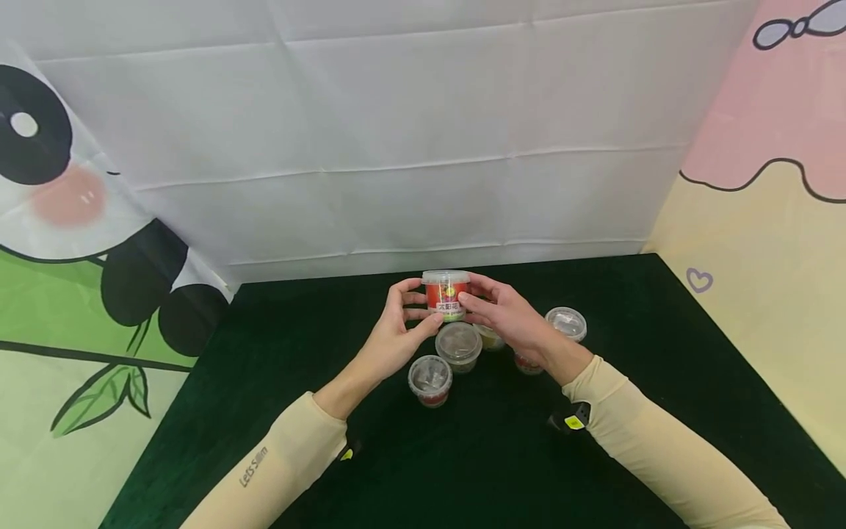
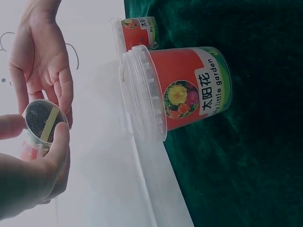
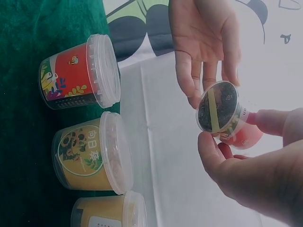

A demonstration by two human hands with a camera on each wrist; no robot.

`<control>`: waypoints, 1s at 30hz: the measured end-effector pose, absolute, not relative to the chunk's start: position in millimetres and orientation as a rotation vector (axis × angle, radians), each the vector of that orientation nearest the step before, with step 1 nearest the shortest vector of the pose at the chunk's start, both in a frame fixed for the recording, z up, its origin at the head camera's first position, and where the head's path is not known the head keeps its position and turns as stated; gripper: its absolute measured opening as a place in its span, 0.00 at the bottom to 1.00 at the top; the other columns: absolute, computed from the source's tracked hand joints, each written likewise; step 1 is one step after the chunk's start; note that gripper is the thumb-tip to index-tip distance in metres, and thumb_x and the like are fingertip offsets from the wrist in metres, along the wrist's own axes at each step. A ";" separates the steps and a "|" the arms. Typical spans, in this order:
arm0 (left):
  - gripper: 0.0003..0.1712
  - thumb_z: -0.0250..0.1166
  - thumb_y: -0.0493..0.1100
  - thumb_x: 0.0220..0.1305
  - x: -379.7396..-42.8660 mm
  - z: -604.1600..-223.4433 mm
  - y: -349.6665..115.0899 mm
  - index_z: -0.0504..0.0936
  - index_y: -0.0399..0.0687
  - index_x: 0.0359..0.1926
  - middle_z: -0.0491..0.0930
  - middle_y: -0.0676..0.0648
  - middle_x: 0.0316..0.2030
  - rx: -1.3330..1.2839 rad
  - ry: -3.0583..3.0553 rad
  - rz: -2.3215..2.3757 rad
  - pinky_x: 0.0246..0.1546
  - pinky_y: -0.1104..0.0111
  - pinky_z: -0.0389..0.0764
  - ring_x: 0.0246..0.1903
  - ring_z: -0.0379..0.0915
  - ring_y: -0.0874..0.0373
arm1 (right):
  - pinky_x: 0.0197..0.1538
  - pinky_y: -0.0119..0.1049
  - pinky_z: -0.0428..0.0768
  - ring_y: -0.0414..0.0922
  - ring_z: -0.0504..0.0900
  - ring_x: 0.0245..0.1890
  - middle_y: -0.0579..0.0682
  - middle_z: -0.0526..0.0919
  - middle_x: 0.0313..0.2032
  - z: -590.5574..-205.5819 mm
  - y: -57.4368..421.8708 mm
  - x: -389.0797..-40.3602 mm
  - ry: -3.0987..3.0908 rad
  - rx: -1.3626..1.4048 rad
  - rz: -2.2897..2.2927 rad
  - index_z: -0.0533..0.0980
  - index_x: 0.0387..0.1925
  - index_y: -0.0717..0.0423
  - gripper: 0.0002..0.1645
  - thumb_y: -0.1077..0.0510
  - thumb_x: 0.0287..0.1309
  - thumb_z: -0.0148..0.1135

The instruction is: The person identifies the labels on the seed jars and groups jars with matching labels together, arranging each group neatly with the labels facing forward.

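Note:
Both hands hold a small lidded plastic tub (image 1: 446,300) with a red flower label, raised above the dark green cloth. My left hand (image 1: 391,334) grips its left side, the thumb low and a finger up by the lid. On the right side my right hand (image 1: 514,317) has its thumb on the label and its fingers alongside. In the right wrist view the base of the tub (image 3: 204,113) shows dark contents and a pale yellow strip. Just below stands a tub with a clear lid (image 1: 458,339).
A red-labelled tub (image 1: 431,380) stands nearest me on the green cloth (image 1: 317,338). Two yellow-labelled tubs, one with a sunflower picture (image 3: 80,153), stand close together. Another clear-lidded tub (image 1: 566,321) sits beyond my right wrist. White fabric (image 1: 423,147) hangs behind the table.

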State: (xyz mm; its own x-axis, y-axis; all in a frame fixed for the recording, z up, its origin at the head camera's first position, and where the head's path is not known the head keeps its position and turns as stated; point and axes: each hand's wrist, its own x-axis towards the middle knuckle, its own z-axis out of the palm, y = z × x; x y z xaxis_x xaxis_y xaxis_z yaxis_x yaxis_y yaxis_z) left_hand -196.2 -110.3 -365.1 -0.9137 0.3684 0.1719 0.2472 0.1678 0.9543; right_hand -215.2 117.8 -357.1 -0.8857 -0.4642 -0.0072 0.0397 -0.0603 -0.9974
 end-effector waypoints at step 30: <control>0.39 0.62 0.39 0.74 -222.8 -359.2 -164.9 0.49 0.42 0.74 0.60 0.35 0.63 0.469 2.382 1.866 0.54 0.56 0.82 0.61 0.70 0.40 | 0.67 0.45 0.73 0.51 0.73 0.65 0.57 0.70 0.65 -342.3 57.3 -253.6 1.915 -0.426 -1.884 0.55 0.78 0.54 0.35 0.58 0.76 0.53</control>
